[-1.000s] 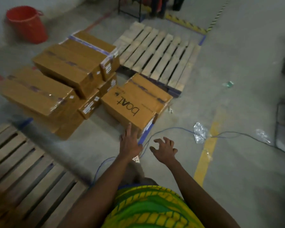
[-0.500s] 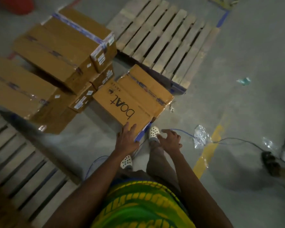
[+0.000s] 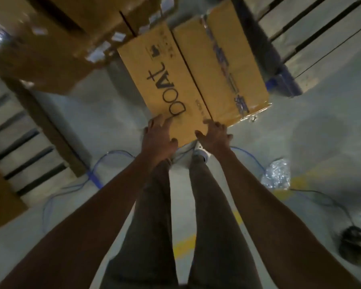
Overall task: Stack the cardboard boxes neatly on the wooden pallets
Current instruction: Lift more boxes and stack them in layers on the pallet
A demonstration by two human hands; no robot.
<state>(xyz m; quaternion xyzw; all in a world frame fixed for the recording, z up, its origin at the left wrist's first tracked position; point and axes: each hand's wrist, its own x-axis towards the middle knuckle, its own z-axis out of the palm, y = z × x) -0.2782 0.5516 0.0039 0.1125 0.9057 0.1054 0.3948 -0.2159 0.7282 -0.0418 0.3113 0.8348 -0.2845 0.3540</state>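
A brown cardboard box (image 3: 198,65) printed "boAt" lies on the concrete floor in front of me, its taped top facing right. My left hand (image 3: 158,136) grips the box's near left corner, fingers on the printed face and thumb under the near edge. My right hand (image 3: 215,134) grips the near end by the top seam, fingers curled over the edge. A wooden pallet (image 3: 313,38) lies just beyond the box at the upper right. A second pallet (image 3: 19,132) lies at the left. I am bent low, with my legs below my arms.
A pile of cardboard boxes (image 3: 50,49) stands at the upper left, touching the box's far end. A blue cable (image 3: 113,155) loops over the floor by my feet. Crumpled plastic wrap (image 3: 277,174) lies right. Another person's dark shoe (image 3: 352,243) is at the right edge.
I have bent down much closer to the box. Both hands moved forward from beside the box's near end and closed on it.
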